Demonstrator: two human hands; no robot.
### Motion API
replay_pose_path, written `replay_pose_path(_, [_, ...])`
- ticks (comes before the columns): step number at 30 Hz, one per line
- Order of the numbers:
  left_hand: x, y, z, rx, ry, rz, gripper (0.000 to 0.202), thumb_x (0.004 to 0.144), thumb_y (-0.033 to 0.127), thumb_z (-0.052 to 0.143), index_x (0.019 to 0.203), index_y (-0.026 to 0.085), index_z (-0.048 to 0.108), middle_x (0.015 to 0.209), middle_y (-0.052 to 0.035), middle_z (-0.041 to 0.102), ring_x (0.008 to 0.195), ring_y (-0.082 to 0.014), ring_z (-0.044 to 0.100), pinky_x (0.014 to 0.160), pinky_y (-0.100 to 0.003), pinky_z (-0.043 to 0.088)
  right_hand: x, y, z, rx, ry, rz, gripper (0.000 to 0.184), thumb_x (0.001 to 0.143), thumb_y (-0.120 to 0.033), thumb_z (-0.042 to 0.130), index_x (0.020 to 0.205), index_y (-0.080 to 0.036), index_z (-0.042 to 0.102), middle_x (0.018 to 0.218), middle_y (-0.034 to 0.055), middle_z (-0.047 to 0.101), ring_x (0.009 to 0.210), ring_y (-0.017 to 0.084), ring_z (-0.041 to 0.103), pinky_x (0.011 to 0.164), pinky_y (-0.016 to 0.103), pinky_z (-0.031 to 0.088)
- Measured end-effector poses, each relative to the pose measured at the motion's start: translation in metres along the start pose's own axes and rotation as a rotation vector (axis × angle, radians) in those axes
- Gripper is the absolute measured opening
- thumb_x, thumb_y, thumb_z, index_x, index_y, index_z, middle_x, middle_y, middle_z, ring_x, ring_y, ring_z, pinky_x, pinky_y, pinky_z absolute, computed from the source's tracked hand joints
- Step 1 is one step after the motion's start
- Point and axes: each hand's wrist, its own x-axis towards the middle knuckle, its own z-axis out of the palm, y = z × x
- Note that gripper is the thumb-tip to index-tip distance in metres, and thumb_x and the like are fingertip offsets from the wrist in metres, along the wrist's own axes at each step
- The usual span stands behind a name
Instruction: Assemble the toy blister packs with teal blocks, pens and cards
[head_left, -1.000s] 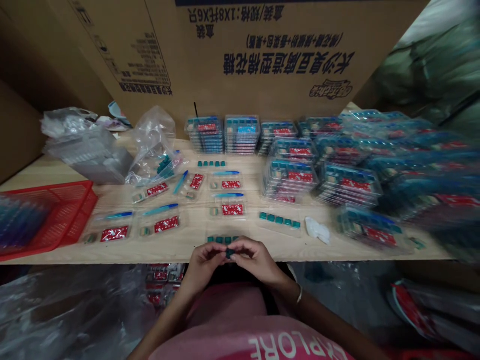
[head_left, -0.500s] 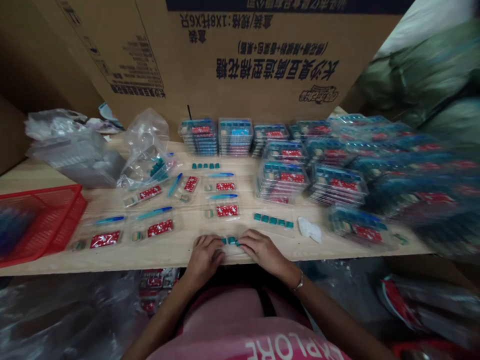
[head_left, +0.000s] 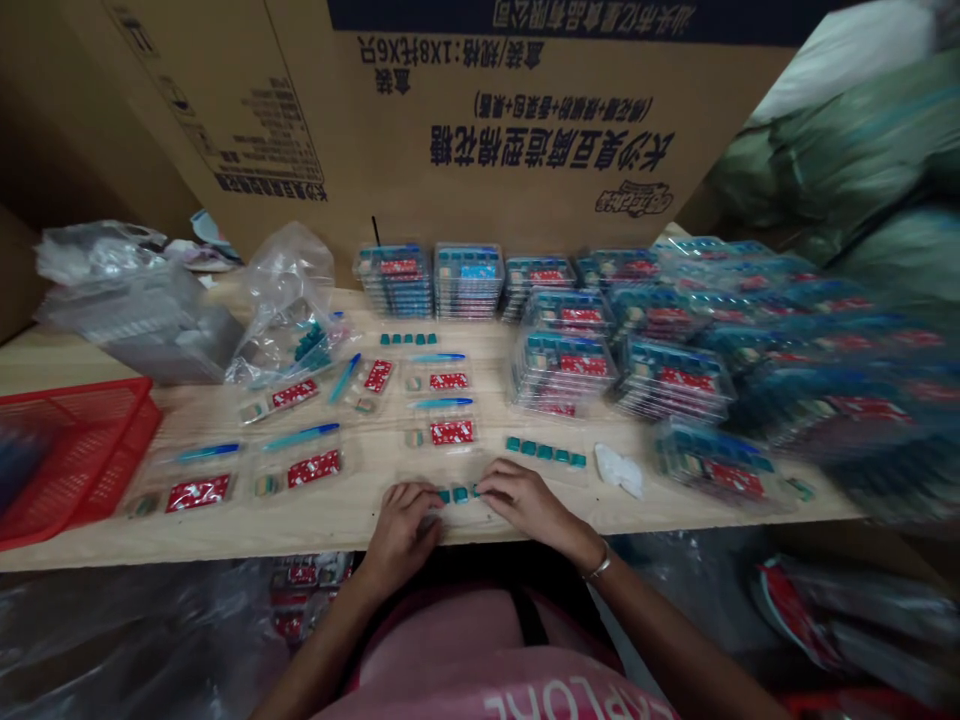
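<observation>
At the table's front edge, several small teal blocks [head_left: 460,494] stand in a row in a clear plastic tray [head_left: 420,481]. My left hand [head_left: 405,528] is closed, with its fingertips against the block at the left end of the row. From the other side my right hand [head_left: 529,505] pinches the block at the right end, mostly hidden by the fingers. To the right lies another clear tray with a row of teal blocks [head_left: 546,452]. Just beyond my hands sits a clear tray with a red patterned packet [head_left: 452,432] and a blue pen [head_left: 440,403].
Tall stacks of filled clear trays [head_left: 562,365] cover the right and back. A red basket [head_left: 112,470] is at left, near stacked empty trays [head_left: 176,335] and a plastic bag of teal blocks [head_left: 311,345]. A crumpled white tissue [head_left: 619,470] lies right. A cardboard box [head_left: 360,130] stands behind.
The view has tilted slightly, so the table appears a little lower. Both hands stay at the same row of teal blocks, with only slight finger movement.
</observation>
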Motion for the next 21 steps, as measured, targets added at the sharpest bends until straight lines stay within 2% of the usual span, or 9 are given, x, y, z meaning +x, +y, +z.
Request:
replay_pose_path(2, [0.001,0.001,-0.001,-0.009,-0.018,-0.008,0.019,0.077,0.015,0.053,0.093,0.021,0.061,0.1,-0.0062,0.064,0.097,-0.0217,0.055,0.086,-0.038,0.041,0.003,0.003,0.002,0.014,-0.004,-0.011,0.013,0.089,-0.016,0.052,0.088,-0.019,0.065,0.086,0.005,0.063,0.083,0.016,0.059,0.074,0.027,0.048])
replay_pose_path(7, [0.001,0.005,0.0,-0.022,-0.012,-0.024,0.023,0.074,0.011,0.054,0.093,0.021,0.06,0.101,-0.0064,0.064,0.098,-0.0217,0.055,0.086,-0.039,0.041,0.004,0.003,0.005,-0.007,-0.11,-0.042,0.016,0.092,-0.019,0.05,0.086,-0.021,0.064,0.089,0.0049,0.064,0.088,0.017,0.058,0.08,0.03,0.048])
replay_pose_path(12, [-0.006,0.012,0.001,-0.069,0.012,-0.029,0.034,0.068,0.006,0.056,0.098,0.021,0.058,0.107,-0.0068,0.062,0.102,-0.0223,0.054,0.089,-0.039,0.043,-0.004,0.007,0.018,-0.02,-0.016,-0.05,0.016,0.092,-0.02,0.047,0.091,-0.022,0.063,0.091,0.006,0.064,0.088,0.018,0.061,0.076,0.029,0.052])
replay_pose_path(16, [-0.021,0.011,-0.006,-0.134,0.164,-0.038,0.04,0.073,0.015,0.059,0.113,0.021,0.054,0.126,-0.0124,0.053,0.118,-0.0241,0.049,0.097,-0.04,0.043,-0.009,0.013,0.027,-0.131,0.095,-0.115,0.02,0.087,-0.021,0.049,0.102,-0.025,0.062,0.095,0.0065,0.066,0.09,0.019,0.064,0.075,0.028,0.055])
replay_pose_path(18, [-0.032,0.004,-0.014,-0.145,0.272,-0.077,0.033,0.078,0.02,0.057,0.111,0.021,0.054,0.124,-0.0128,0.055,0.116,-0.0232,0.051,0.094,-0.038,0.046,-0.008,0.012,0.025,-0.187,0.138,-0.152,0.025,0.083,-0.025,0.055,0.108,-0.025,0.061,0.1,0.0077,0.066,0.092,0.021,0.065,0.075,0.028,0.057])
replay_pose_path(21, [-0.051,-0.017,-0.03,-0.052,0.456,-0.153,0.022,0.083,0.02,0.051,0.105,0.021,0.057,0.112,-0.0121,0.06,0.106,-0.0223,0.058,0.087,-0.037,0.051,0.003,0.008,0.02,-0.22,0.216,-0.193,0.026,0.081,-0.029,0.06,0.106,-0.025,0.061,0.103,0.0095,0.065,0.092,0.022,0.066,0.074,0.027,0.058])
